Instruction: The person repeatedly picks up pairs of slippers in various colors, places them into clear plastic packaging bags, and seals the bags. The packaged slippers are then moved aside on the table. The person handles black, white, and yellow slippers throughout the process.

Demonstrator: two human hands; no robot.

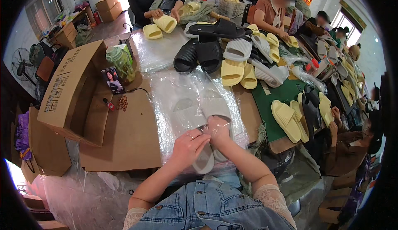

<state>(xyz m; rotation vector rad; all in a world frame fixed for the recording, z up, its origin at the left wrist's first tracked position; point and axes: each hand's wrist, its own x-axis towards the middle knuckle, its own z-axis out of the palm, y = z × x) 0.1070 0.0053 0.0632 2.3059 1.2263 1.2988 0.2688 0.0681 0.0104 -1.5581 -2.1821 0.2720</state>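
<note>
A pair of light grey slippers lies on a stack of clear plastic bags (159, 124) in front of me. The left slipper (182, 118) sits under shiny film, its heel toward me. My right hand (219, 129) reaches under the film, its fingers curled at the strap of the right slipper (215, 107); the fingertips are partly hidden. Beside it, my left hand (188, 148) wears a ring and has its fingers pressed together, pinching the bag's edge near my right wrist.
An open cardboard box (70, 97), a phone (112, 80), a green-tinted jar (120, 62) and some nuts (122, 102) stand at left. Black slippers (209, 55) and yellow slippers (232, 72) are piled ahead. A green board (265, 109) lies right. Co-workers handle slippers around the table.
</note>
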